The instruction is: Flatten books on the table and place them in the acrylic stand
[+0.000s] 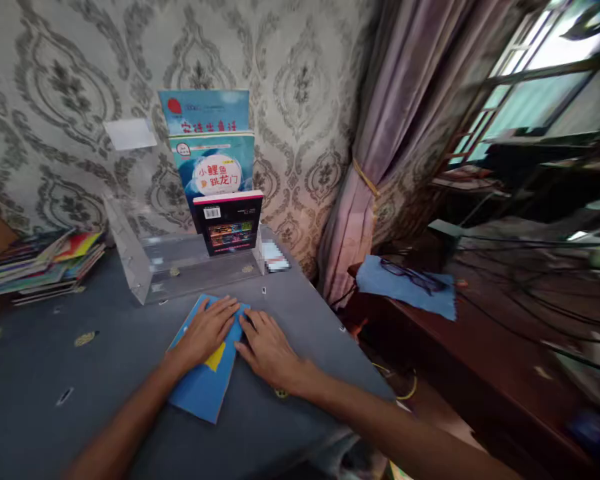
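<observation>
A blue book (pixel 200 395) with a yellow patch lies flat on the grey tabletop in front of me. Across its upper part rests my left hand (pixel 209 328), fingers stretched out and pressing on the cover, covering some of it. My right hand (pixel 269 350) is at the book's upper right edge, its fingertips touching there with thumb and fingers apart. Just behind the hands stands a clear acrylic rack (pixel 143 270). At its right end, upright, are a black book (pixel 233 227), a teal book (pixel 215 163) and a light-blue book (pixel 205 110).
A stack of books (pixel 55 267) lies at the table's left. Beside the rack's right end is a phone-like object (pixel 275 257), partly pixelated. To the right, a lower brown surface holds a blue cloth (pixel 380 280) with glasses (pixel 415 277) and tangled black cables. A curtain (pixel 385 133) hangs behind.
</observation>
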`<act>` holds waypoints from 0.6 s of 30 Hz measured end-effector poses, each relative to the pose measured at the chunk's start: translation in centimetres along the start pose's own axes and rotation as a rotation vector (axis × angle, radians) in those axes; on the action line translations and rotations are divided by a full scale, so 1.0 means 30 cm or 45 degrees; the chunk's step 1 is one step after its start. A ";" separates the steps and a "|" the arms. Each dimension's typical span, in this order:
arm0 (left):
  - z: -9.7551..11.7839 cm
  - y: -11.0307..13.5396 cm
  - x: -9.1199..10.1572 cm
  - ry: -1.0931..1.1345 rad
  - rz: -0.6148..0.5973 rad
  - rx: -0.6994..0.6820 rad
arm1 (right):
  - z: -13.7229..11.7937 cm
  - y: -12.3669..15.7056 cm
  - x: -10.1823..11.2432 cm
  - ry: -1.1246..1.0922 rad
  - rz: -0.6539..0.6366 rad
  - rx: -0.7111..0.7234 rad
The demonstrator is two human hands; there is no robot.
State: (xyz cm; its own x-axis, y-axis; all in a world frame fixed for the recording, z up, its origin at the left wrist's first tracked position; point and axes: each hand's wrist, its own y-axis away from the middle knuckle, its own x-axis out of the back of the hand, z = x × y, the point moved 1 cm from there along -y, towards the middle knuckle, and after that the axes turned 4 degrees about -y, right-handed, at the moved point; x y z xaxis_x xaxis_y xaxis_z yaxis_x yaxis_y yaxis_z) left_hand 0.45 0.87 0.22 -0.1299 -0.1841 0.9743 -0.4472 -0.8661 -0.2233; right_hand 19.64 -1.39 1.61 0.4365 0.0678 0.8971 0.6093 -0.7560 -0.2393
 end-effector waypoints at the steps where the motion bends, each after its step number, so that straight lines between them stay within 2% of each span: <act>1: 0.002 0.002 -0.004 0.000 0.022 -0.006 | 0.005 0.002 -0.003 -0.019 0.035 0.017; 6: -0.002 -0.011 -0.004 -0.095 0.049 0.073 | 0.042 -0.057 -0.014 -0.088 0.098 0.121; 13: -0.032 -0.059 0.053 -0.284 0.050 0.341 | 0.119 -0.280 -0.032 -0.196 -0.065 0.274; 15: -0.036 -0.060 0.058 -0.287 0.066 0.382 | 0.130 -0.302 -0.042 -0.212 -0.084 0.289; 18: -0.039 -0.055 0.054 -0.282 0.095 0.406 | 0.127 -0.285 -0.049 -0.201 -0.092 0.283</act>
State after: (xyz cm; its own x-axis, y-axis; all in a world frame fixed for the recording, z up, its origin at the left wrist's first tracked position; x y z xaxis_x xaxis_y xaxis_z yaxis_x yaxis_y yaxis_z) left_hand -0.05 2.53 2.13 0.0582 -0.3174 0.9465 -0.1423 -0.9410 -0.3069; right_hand 16.32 7.46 0.94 0.4737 0.2301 0.8501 0.7654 -0.5851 -0.2680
